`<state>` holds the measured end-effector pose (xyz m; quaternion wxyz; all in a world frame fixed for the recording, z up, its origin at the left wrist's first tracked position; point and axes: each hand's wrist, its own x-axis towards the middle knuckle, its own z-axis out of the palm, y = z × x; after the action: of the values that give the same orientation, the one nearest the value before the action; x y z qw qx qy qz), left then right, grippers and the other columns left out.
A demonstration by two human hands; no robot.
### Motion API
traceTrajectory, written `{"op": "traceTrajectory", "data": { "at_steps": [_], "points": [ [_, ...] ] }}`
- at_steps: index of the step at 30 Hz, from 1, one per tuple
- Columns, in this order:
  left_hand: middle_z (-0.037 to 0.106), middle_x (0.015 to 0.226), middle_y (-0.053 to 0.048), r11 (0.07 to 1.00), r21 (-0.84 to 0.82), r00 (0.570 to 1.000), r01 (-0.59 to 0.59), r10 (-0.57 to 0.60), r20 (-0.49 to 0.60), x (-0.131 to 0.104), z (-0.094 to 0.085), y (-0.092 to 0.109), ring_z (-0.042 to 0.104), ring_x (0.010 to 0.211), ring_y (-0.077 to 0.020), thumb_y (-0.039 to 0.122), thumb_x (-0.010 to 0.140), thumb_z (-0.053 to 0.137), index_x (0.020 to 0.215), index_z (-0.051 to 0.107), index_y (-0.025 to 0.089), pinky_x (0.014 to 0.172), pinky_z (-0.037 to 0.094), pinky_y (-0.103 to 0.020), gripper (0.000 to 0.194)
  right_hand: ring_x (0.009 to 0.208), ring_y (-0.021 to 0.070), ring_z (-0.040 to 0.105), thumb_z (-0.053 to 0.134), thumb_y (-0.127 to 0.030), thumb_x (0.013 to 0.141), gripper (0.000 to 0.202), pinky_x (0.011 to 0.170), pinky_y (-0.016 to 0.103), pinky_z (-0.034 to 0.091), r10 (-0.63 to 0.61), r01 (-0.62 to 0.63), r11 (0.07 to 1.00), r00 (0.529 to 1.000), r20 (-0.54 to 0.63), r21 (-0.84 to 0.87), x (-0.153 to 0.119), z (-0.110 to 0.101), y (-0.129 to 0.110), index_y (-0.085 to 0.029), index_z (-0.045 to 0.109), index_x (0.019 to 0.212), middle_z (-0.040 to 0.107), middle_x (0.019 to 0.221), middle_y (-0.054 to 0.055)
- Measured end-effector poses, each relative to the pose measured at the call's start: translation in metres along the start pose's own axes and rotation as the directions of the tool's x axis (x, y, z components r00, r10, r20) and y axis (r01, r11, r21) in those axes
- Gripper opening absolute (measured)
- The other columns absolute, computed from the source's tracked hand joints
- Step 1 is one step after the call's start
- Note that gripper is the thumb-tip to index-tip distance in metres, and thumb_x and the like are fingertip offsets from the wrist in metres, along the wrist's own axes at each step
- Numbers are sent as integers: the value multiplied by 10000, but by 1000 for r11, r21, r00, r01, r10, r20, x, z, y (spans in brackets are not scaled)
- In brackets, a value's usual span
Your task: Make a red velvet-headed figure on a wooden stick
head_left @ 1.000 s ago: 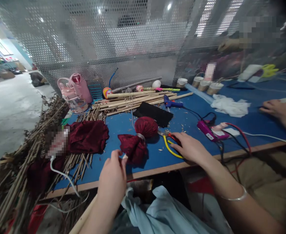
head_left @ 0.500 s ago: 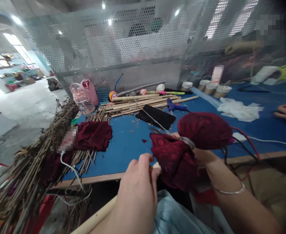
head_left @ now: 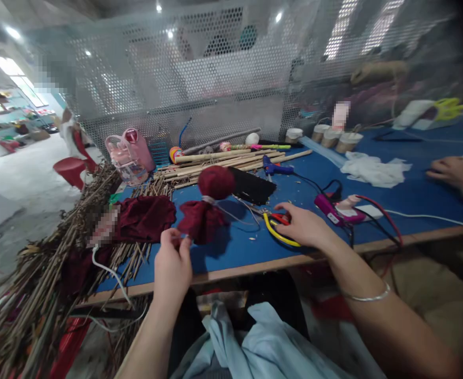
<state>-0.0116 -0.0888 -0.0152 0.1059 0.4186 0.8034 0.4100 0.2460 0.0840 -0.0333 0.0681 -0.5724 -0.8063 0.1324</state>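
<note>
A dark red cloth bundle (head_left: pixel 203 222) with a round head tied off at a pale neck band is over the table, left of centre. My left hand (head_left: pixel 175 260) is closed at the lower left edge of its flared cloth, thumb and fingers pinched together. Whether they grip cloth or a stick inside is hidden. To the right, my right hand (head_left: pixel 304 226) has its fingers curled over the handles of pliers (head_left: pixel 282 235) with yellow and red grips, low on the blue tabletop. Thin wire (head_left: pixel 244 217) trails between the bundle and the pliers.
Peeled sticks (head_left: pixel 231 160), a black cloth piece (head_left: pixel 253 185) and a blue glue gun (head_left: pixel 276 167) lie farther back. Dry twigs (head_left: pixel 63 231) and dark red fabric (head_left: pixel 146 218) fill the left. A purple power strip (head_left: pixel 329 210) with cords sits right, near another person's hand (head_left: pixel 458 176).
The bundle has moved left and away from me, with my left hand beside it. My right hand, earlier partly hidden behind the bundle, now shows at the pliers on the table.
</note>
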Motion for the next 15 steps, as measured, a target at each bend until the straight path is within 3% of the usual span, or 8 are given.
{"op": "traceTrajectory", "data": {
  "at_steps": [5, 10, 15],
  "points": [
    [676, 815, -70, 997, -34, 997, 75, -74, 31, 32, 14, -39, 664, 749, -208, 298, 858, 458, 966, 446, 200, 641, 472, -301, 146, 897, 262, 638, 591, -457, 694, 561, 659, 288, 450, 51, -51, 999, 998, 26, -19, -6, 2, -1, -281, 506, 1220, 670, 1050, 56],
    [669, 775, -62, 999, -40, 985, 5, 2, 171, 27, 14, -37, 654, 727, -219, 308, 854, 466, 1112, 398, 165, 661, 466, -333, 303, 1023, 264, 613, 505, -332, 765, 461, 804, 317, 470, -39, 37, 998, 999, 30, 55, -18, 1, 4, -245, 552, 1216, 650, 1133, 64],
    [648, 771, -57, 994, 38, 969, -105, 94, 227, 25, 14, -30, 635, 718, -217, 293, 851, 463, 1131, 408, 137, 667, 455, -333, 325, 966, 294, 635, 485, -211, 734, 467, 768, 372, 492, -38, 44, 995, 997, 73, -87, -30, -9, 17, -249, 579, 1189, 657, 1108, 89]
  ]
}}
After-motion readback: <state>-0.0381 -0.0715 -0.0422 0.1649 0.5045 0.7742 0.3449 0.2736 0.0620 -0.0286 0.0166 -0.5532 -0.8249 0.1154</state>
